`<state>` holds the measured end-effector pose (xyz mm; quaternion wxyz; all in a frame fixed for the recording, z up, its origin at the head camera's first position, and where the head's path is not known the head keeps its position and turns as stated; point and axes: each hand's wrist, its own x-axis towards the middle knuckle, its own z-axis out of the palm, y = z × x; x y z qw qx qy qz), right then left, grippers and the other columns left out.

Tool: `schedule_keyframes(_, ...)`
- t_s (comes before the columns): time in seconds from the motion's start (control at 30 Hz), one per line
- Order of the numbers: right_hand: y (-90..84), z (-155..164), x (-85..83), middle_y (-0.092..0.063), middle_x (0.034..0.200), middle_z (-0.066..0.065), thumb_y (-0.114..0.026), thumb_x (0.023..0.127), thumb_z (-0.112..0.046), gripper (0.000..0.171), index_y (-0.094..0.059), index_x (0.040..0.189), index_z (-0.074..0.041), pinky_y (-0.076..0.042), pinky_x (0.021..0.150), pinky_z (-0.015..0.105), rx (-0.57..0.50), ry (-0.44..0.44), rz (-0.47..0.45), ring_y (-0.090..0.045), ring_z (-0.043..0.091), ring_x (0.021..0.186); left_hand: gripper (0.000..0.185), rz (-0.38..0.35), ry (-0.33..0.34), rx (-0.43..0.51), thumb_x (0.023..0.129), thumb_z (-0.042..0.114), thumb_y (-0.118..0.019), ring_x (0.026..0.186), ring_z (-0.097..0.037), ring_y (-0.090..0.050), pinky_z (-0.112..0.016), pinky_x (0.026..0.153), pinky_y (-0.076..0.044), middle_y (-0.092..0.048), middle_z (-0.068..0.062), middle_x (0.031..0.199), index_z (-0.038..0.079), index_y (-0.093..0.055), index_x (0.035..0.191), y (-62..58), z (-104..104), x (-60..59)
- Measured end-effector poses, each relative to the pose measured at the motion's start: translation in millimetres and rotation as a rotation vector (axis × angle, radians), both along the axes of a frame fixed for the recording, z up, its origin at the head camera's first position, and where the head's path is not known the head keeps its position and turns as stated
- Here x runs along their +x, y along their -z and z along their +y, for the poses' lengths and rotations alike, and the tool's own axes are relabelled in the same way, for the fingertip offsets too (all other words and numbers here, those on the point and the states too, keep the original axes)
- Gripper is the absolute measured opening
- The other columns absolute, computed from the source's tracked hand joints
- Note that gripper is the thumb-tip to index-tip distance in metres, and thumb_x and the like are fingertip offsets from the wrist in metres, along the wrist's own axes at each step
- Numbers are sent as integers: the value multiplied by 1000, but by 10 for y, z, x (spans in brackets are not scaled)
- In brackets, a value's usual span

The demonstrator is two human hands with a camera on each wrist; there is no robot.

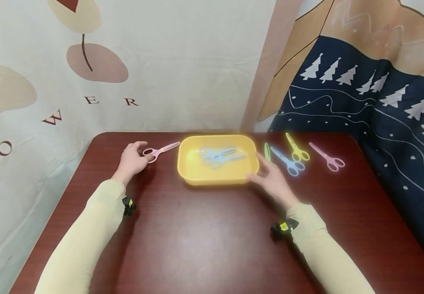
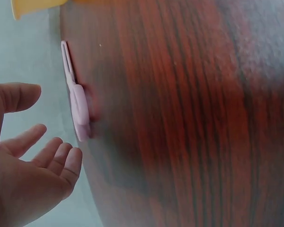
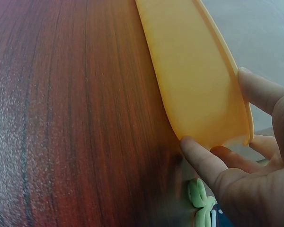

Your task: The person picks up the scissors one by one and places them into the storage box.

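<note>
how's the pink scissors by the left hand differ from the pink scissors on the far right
The left pink scissors lie left of the yellow tray, handles at the left hand. The right pink scissors lie at the end of a row, no hand near, handles toward the person. Both are pink, closed and flat on the table.

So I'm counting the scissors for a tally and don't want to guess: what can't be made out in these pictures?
- Scissors in the yellow tray, head view: glare washes them out; number uncertain.
- Green scissors, head view: handles hidden behind the right hand; right wrist view cuts them off at the bottom edge.
- Pink scissors by the left hand: whether fingers touch the handle is unclear; the left wrist view shows them edge-on.
</note>
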<state>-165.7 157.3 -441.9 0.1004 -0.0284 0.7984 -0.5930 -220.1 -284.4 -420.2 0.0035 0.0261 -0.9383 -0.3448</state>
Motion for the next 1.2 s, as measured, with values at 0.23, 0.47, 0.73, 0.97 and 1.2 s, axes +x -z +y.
schedule_keyframes(0.23, -1, -2, -4, -38, 165, 8, -80, 91, -24, 89, -30, 164, -24, -54, 100, 36, -7, -6, 9, -57, 34, 135, 65, -39, 11, -28, 95, 16, -68, 122, -48, -52, -58, 106, -41, -48, -36, 137, -10, -43, 149, 47, -36, -41)
schedule_keyframes(0.47, -9, -6, 0, -38, 165, 7, -81, 91, -24, 89, -30, 164, -24, -54, 100, 34, -8, -6, 6, -58, 34, 134, 67, -83, -1, -9, 96, 16, -66, 129, -48, -49, -58, 110, -39, -44, -35, 146, -11, -39, 151, 96, -62, -66)
schedule_keyframes(0.73, -14, -5, 4, -40, 164, 6, -80, 91, -24, 88, -31, 164, -27, -54, 101, 36, 6, 4, -5, -58, 32, 134, 72, -111, 17, -29, 96, 21, -68, 132, -50, -45, -57, 112, -38, -43, -37, 146, -13, -37, 151, 94, -77, -58)
schedule_keyframes(0.97, -29, -1, 9, -39, 164, 3, -80, 92, -25, 88, -31, 164, -29, -53, 101, 36, 18, 9, -18, -57, 31, 135, 77, -129, 27, -77, 96, 23, -70, 136, -54, -37, -60, 115, -35, -38, -40, 147, -16, -34, 151, 120, -105, -81)
schedule_keyframes(1.2, -41, -1, 15, -38, 165, 5, -80, 92, -25, 88, -30, 164, -28, -53, 102, 37, 25, 8, -17, -57, 32, 135, 73, -122, 17, -94, 96, 24, -68, 141, -58, -25, -60, 117, -27, -34, -39, 151, -16, -39, 150, 163, -105, -90)
